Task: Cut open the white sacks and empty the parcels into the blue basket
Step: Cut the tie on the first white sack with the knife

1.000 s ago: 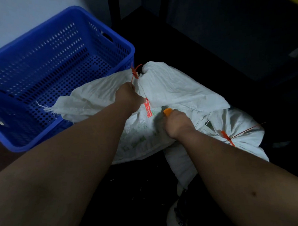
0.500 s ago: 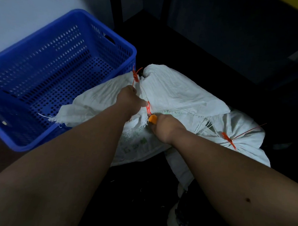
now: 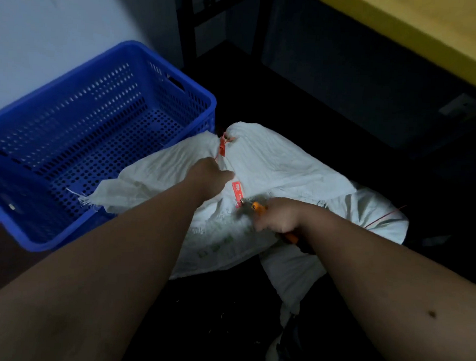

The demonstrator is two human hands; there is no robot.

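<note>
— Hands first: what is each one doing?

— Left hand (image 3: 208, 176) is clenched on a gathered fold of the upper white sack (image 3: 273, 165), just below its tied neck. Right hand (image 3: 280, 217) is wrapped round an orange-handled cutter (image 3: 257, 207), whose tip points left at the sack's cloth between the two hands. The picture there is blurred, so I cannot tell whether the blade touches the fabric.

— Start at the left, then. What lies there?

— The blue basket (image 3: 51, 235), a perforated plastic crate, sits at the left on the dark floor (image 3: 225, 330). I see no parcels through its holes. A frayed flap of the sack drapes over its near right rim.

— And the sack itself?

— It lies just right of the basket, touching it, under both hands. An orange tie (image 3: 222, 145) cinches the neck at the far side, beyond the left hand. A red tag (image 3: 237, 192) hangs between the left hand and the cutter's tip.

— Anything further right?

— A second white sack (image 3: 377, 213) lies to the right and partly beneath the first, beyond the right wrist, with a thin red tie (image 3: 385, 218) poking out. Far right, a yellow tabletop (image 3: 429, 30) crosses the upper corner.
</note>
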